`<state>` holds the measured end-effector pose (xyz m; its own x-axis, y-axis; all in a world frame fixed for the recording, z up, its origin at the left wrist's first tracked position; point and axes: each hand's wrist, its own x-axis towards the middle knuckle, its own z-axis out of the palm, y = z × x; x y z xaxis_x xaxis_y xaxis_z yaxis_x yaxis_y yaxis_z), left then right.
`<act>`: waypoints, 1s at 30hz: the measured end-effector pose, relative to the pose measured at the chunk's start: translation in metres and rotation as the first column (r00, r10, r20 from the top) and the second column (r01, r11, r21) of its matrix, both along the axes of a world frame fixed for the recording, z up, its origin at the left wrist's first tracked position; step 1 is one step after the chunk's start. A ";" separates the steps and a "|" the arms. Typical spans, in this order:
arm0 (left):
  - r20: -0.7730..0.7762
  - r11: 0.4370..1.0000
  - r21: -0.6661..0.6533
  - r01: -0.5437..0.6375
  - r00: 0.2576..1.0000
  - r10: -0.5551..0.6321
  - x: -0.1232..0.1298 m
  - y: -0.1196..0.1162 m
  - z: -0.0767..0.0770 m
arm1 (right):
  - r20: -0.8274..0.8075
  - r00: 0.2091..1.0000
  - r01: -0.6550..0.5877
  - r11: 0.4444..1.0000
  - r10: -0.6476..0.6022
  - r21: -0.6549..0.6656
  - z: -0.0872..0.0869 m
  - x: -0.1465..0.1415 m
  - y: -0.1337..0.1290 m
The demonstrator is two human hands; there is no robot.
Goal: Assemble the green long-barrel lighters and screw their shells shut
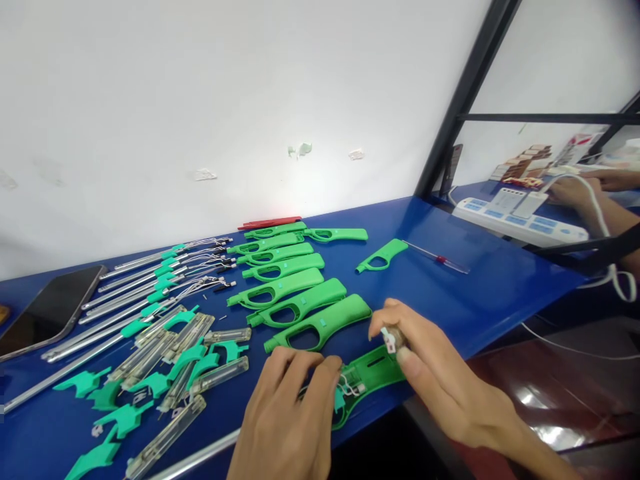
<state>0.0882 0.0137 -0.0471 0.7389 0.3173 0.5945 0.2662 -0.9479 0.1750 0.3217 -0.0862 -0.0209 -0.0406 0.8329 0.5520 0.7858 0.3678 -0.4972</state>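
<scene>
My left hand (290, 410) has its fingers curled down over an open green lighter shell half (383, 373) at the table's front edge. Inside the shell are white wires and a teal trigger, partly hidden by my fingers. A metal tube (200, 457) runs out to the left from beneath this hand. Above the shell's right end, my right hand (445, 380) pinches a small lighter fuel tank (391, 339) between thumb and fingers. Its white tip faces me, and the fingers cover most of its body.
Several green shell halves (283, 288) lie in a column ahead. To the left are loose clear tanks (220, 375), teal triggers (123, 419), wired metal tubes (120, 310) and a phone (55, 307). A thin screwdriver (443, 259), power strip (525, 220) and another person's hand (575, 193) are at right.
</scene>
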 end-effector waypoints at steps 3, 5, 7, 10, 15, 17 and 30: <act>0.014 1.000 0.004 0.009 1.000 -0.009 0.000 0.000 -0.001 | -0.016 1.000 -0.002 1.000 0.001 -0.017 -0.001 -0.002 0.002; 0.017 1.000 0.009 0.011 1.000 -0.011 0.000 -0.001 0.001 | -0.016 1.000 -0.013 1.000 0.013 -0.025 -0.002 -0.004 0.004; 0.015 1.000 0.017 0.013 1.000 -0.013 0.001 0.000 0.003 | -0.012 1.000 -0.019 0.999 0.019 -0.026 -0.004 -0.006 0.004; 0.012 0.999 0.034 0.014 1.000 -0.014 0.003 0.000 0.006 | 0.001 1.000 -0.021 0.999 0.022 -0.043 -0.005 -0.007 0.004; -0.001 0.999 0.044 0.019 1.000 -0.019 0.000 0.001 0.004 | 0.049 0.999 -0.020 0.996 0.024 -0.083 -0.005 -0.010 0.004; -0.014 0.999 0.043 0.024 1.000 -0.024 -0.002 0.001 0.002 | 0.062 0.998 -0.020 0.996 0.026 -0.089 -0.005 -0.011 0.004; -0.027 0.999 0.045 0.023 0.999 -0.022 -0.005 0.001 -0.002 | 0.100 0.995 -0.008 0.996 0.016 -0.088 -0.007 -0.011 0.004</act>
